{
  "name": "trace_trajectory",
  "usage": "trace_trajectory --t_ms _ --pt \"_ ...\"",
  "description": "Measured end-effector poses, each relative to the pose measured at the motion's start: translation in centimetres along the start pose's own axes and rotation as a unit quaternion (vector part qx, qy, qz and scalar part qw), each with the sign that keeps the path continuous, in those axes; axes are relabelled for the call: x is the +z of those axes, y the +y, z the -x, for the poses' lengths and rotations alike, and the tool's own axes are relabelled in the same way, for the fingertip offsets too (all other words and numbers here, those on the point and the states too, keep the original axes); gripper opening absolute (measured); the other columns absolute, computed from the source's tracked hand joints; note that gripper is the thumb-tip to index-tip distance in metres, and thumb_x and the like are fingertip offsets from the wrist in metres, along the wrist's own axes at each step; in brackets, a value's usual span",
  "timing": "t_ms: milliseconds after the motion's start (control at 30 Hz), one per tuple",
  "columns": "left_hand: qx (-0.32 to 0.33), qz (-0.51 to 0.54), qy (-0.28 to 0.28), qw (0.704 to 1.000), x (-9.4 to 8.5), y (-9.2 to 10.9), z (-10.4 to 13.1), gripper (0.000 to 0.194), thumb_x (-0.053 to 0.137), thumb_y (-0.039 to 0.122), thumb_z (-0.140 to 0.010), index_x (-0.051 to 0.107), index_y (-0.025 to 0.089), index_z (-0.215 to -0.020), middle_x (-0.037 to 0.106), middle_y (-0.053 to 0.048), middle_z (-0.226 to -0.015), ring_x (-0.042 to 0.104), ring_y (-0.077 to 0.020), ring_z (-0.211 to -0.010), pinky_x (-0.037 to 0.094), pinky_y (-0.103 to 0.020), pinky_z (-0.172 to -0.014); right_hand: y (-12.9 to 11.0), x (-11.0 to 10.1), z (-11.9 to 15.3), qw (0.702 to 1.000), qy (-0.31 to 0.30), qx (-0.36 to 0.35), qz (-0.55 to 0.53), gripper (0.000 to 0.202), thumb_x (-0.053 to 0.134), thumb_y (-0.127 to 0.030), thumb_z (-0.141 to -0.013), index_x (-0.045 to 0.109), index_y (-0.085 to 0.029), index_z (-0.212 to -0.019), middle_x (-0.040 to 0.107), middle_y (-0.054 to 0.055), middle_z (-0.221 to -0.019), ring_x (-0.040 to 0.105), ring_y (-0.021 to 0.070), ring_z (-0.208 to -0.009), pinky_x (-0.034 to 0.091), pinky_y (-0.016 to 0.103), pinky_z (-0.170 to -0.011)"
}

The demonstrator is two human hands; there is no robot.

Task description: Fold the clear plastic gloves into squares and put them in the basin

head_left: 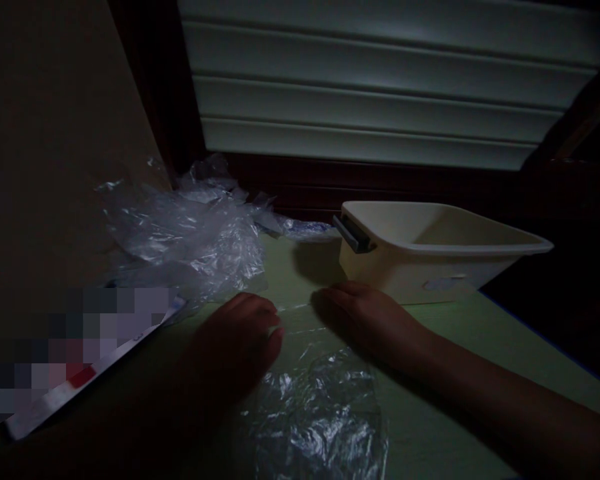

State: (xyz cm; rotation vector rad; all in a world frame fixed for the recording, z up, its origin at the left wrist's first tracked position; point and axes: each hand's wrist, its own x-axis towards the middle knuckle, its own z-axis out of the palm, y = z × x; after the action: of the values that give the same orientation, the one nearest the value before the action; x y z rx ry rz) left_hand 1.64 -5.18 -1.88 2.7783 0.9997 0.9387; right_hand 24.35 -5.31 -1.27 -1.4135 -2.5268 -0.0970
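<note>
A clear plastic bag [325, 420] lies flat and wrinkled on the green tabletop, its far edge stretching between my two hands. My left hand [243, 340] is closed, fingers curled toward the thumb at the left end of that edge. At the other end, my right hand [367, 310] reaches in from the right with its fingers pressed together and low to the table. Its fingertips are in shadow, so the grip on the film is only partly visible. Just behind the right hand stands a cream plastic bin [410, 270] with a dark grey handle.
A heap of crumpled clear plastic bags [195, 233] sits at the back left. In front of it lies a flat printed pack [125, 353], partly blurred out. A pale slatted panel [370, 87] in a dark frame rises behind the green tabletop [430, 400]. The light is dim.
</note>
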Motion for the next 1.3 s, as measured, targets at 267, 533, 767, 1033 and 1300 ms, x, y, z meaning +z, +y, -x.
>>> trace_trajectory --t_ms 267,533,767,1033,1300 --pt "-0.076 0.006 0.074 0.994 0.8 -1.8 -0.2 0.019 0.048 0.021 -0.079 0.056 0.015 -0.096 0.061 -0.008 -0.096 0.058 -0.0205 -0.091 0.05 -0.038 -0.083 0.1 -0.2 0.2 0.999 0.02 0.026 0.011 0.015 0.042 -0.01 -0.085 0.057 -0.012 -0.084 0.06 0.006 -0.078 0.054 0.0121 -0.062 0.037 0.024 -0.055" --pt "-0.149 0.003 0.027 0.988 1.2 -2.2 0.0 0.028 0.049 0.027 -0.077 0.06 0.014 -0.098 0.063 -0.01 -0.1 0.059 -0.0225 -0.094 0.048 -0.04 -0.087 0.0 0.1 -0.1 0.998 -0.003 0.008 0.058 0.022 0.042 -0.006 -0.084 0.059 -0.011 -0.096 0.062 0.01 -0.086 0.058 0.0172 -0.076 0.039 0.027 -0.064" --pt "-0.173 0.032 0.023 0.984 1.5 -2.5 0.0 0.03 0.049 0.031 -0.074 0.062 0.015 -0.096 0.063 -0.009 -0.099 0.058 -0.0231 -0.094 0.045 -0.039 -0.09 0.1 0.0 -0.3 0.998 -0.012 0.013 0.054 0.015 0.047 -0.006 -0.08 0.059 -0.011 -0.083 0.062 0.009 -0.079 0.057 0.017 -0.069 0.035 0.026 -0.059" --pt "-0.206 0.061 -0.002 0.977 1.3 -2.7 -0.1 0.031 0.051 0.031 -0.074 0.06 0.013 -0.097 0.062 -0.009 -0.1 0.057 -0.0239 -0.096 0.043 -0.039 -0.089 0.1 0.0 -0.2 0.998 0.013 0.064 0.023 0.014 0.043 -0.008 -0.083 0.054 -0.012 -0.092 0.064 0.009 -0.077 0.056 0.0148 -0.059 0.03 0.025 -0.05" --pt "-0.136 0.068 -0.02 0.988 1.3 -3.6 -0.1 0.017 0.048 0.023 -0.077 0.062 0.014 -0.082 0.061 -0.007 -0.088 0.057 -0.0199 -0.086 0.044 -0.033 -0.082 0.4 0.5 -0.3 0.998 0.013 0.058 0.0 0.016 0.041 -0.01 -0.085 0.057 -0.012 -0.089 0.065 0.011 -0.08 0.06 0.018 -0.063 0.033 0.026 -0.053"
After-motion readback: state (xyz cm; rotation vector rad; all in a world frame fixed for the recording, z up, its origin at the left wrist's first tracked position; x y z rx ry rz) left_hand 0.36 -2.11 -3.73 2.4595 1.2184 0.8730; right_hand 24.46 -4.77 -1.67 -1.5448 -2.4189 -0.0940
